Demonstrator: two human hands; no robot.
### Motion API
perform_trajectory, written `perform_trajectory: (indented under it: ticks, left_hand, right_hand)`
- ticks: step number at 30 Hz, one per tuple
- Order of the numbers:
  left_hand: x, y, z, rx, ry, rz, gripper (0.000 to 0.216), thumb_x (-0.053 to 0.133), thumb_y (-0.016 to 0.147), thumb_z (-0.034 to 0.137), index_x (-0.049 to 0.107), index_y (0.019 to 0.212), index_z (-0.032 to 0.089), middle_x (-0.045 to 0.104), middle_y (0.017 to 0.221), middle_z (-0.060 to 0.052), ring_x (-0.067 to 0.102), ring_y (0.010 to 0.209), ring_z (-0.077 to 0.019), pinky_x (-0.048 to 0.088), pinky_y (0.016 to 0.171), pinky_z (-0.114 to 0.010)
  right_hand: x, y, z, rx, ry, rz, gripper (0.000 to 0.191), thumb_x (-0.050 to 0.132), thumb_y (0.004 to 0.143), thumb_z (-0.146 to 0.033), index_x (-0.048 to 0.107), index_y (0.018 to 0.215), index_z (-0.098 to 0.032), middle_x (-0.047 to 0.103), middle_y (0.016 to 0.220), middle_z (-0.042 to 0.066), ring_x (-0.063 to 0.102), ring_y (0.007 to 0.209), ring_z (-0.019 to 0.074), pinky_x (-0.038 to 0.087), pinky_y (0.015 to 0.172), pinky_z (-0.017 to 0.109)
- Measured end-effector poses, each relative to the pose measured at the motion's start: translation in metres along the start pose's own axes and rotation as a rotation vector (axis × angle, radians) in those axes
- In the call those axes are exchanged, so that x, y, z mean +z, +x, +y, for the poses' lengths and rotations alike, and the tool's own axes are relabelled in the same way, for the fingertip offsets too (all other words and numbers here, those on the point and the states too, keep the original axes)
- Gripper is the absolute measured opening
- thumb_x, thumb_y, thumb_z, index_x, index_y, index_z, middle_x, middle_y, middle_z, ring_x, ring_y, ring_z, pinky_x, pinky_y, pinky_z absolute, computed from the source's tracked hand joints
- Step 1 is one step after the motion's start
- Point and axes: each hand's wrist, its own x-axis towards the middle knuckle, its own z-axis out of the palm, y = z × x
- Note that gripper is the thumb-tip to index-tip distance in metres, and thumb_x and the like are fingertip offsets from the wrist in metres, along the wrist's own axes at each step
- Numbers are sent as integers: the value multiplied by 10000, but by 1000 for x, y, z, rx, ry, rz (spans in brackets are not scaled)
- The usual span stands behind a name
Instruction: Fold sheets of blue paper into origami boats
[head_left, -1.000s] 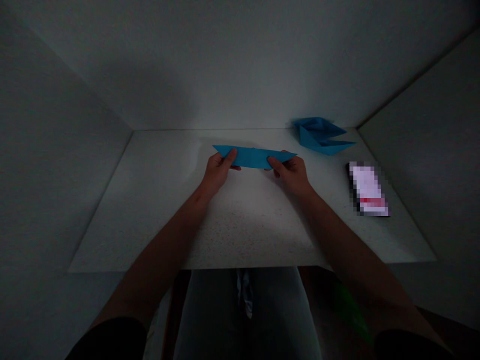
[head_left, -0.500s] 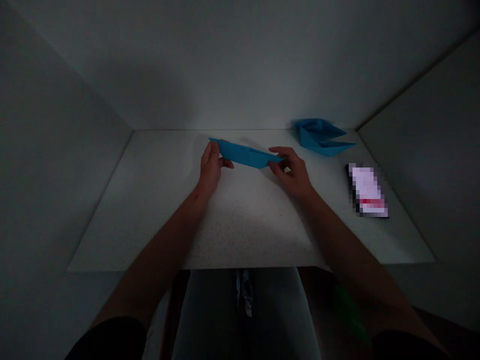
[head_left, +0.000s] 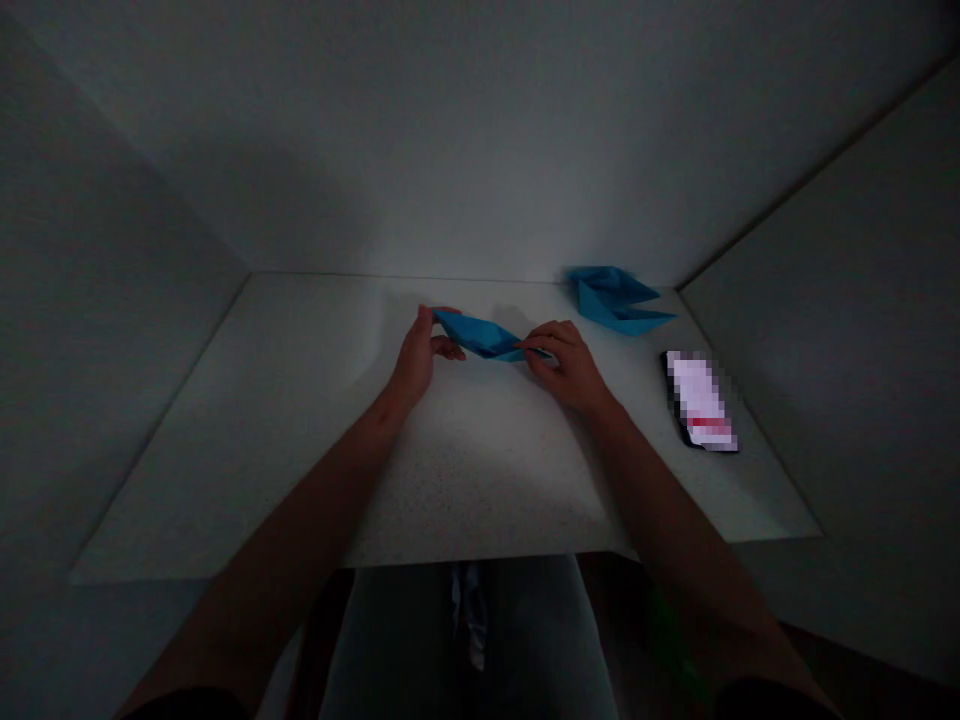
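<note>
Gripping blue folded paper (head_left: 474, 334), left of the phone (head_left: 701, 400), by one end with the left hand (head_left: 414, 362); pinching the other with the right hand (head_left: 570, 370); no longer showing a flat face, now apparently parted into a hollow; probably shaping folds; leaving a second blue shape (head_left: 600, 300) beyond the phone.

The bare left forearm (head_left: 300, 530) and bare right forearm (head_left: 671, 530) reach forward from the lower corners, slanting inward toward each other. The bare left hand (head_left: 415, 355) is half curled, its thumb upward and lower fingers bent inward; the bare right hand (head_left: 571, 370) pinches thumb against fingertips, pointing left, the two hands apart.
</note>
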Motion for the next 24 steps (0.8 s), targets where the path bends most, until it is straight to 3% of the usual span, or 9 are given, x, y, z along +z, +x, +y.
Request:
perform_trajectory:
  ticks: [3,6,10,15,19,24]
  left_hand:
    - [-3,-1,1,60,55,18,720,426,1013,883,725,1148,242,769,1224,-106,665,585,-121,541,570,-308]
    - [-4,-2,3,91,81,25,698,443,1017,865,735,1118,239,770,1183,-100,640,571,-113,528,564,-305]
    - [-2,-3,6,82,80,36,698,458,1015,859,748,1057,226,775,1121,-99,637,583,-116,534,577,-304]
    - [-1,-4,9,72,81,42,700,459,1018,859,755,1007,225,778,1102,-97,636,595,-120,541,588,-305]
    - [-1,-5,9,73,92,45,725,438,1015,873,759,1005,223,782,1085,-95,627,595,-117,536,592,-300]
    - [-3,-4,6,83,82,56,722,448,1009,872,759,1000,219,780,1053,-91,622,587,-116,523,575,-291]
  right_hand:
    - [-19,-1,8,21,-90,-13,212,633,1025,-297,835,1082,-268,769,1065,89,700,1013,273,525,961,476]
    - [-47,-7,20,132,-231,26,223,625,992,-310,836,1037,-253,774,1056,96,693,1023,289,504,985,481]
    - [-79,-20,37,462,-522,188,230,615,939,-305,829,979,-233,757,1107,121,627,1154,342,437,1077,545]
    - [-86,-33,48,793,-719,334,211,679,888,-321,841,988,-230,693,1297,154,485,1300,414,372,1092,645]
    - [-84,-33,50,795,-724,404,236,661,906,-303,840,1050,-246,664,1345,148,470,1302,407,376,1083,648]
    - [-88,-32,48,662,-641,453,253,634,952,-334,830,1083,-244,717,1220,148,539,1231,381,398,1078,629]
